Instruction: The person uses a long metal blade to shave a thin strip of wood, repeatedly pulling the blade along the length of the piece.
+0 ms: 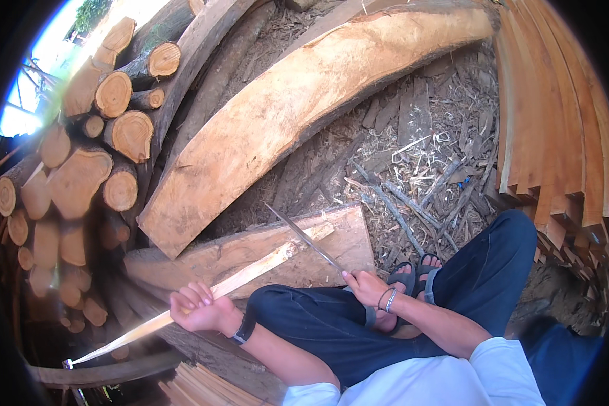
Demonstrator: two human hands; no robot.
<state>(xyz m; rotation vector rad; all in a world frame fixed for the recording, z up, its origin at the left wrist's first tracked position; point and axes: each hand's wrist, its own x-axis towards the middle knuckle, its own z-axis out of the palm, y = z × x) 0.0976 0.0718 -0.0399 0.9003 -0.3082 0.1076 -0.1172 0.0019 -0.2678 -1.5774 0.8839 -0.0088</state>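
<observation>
Near stacked logs (130,135), left fingers (195,295) clench a pale stick (254,272), right fingers (356,278) a knife (310,241).

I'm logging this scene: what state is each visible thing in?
Left hand: closed around wood strip
Right hand: closed on knife
Wood strip: held aslant
Knife: bare blade, crossing strip
Logs: stacked, cut ends showing
Curved slab: lying, broad face up
Sandals: worn

Daylight glares white at upper left; edges bend; lower-left logs (69,294) seem slightly blurred.
</observation>
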